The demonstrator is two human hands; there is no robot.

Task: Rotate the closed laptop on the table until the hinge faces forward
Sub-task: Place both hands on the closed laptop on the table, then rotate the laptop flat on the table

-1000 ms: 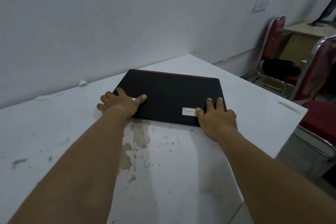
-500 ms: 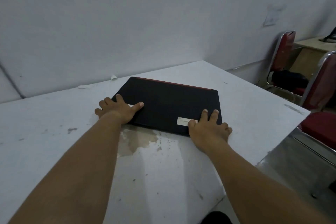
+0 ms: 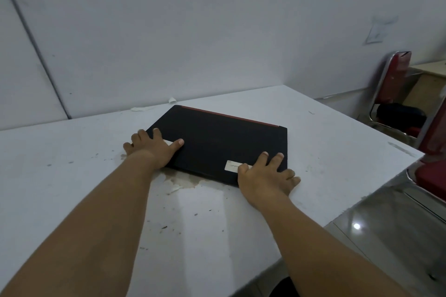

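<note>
A closed black laptop (image 3: 224, 142) lies flat on the white table (image 3: 193, 219), skewed a little, its red hinge strip (image 3: 229, 116) along the far edge toward the wall. A pale sticker (image 3: 232, 166) sits near its front right corner. My left hand (image 3: 154, 149) grips the laptop's near left corner, thumb laid on the lid and fingers around the left edge. At the near right corner my right hand (image 3: 265, 176) holds on, two fingers and thumb on the lid, the others curled past the right side.
A grey wall (image 3: 193, 31) stands close behind the table. Brown stains (image 3: 183, 181) mark the tabletop just in front of the laptop. Red chairs with chrome frames (image 3: 395, 94) stand at the right, beyond the table's right edge (image 3: 376, 190). A paper scrap (image 3: 172, 100) lies by the wall.
The laptop has turned slightly, its right end swinging nearer to me, with both hands staying on the front corners. My view has shifted left, so the chairs sit farther right.
</note>
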